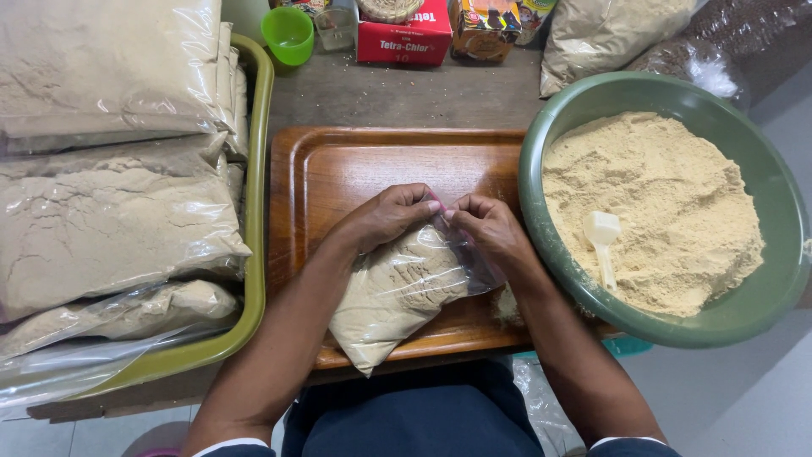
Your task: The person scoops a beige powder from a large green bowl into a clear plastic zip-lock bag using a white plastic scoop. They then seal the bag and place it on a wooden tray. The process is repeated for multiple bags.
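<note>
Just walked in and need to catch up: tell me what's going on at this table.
A person is working on a clear bag of tan powder that lies on a wooden tray. The left hand and right hand pinch the bag's top edge together in a fingertip grip. To the right, a green basin holds loose powder with a white scoop lying in it. To the left, filled bags are stacked in a green tub.

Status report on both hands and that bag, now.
Left hand and right hand both pinching the top edge of the clear powder bag. Bag lies on the wooden tray. Green bowl of powder close right, nothing blocking.
</note>
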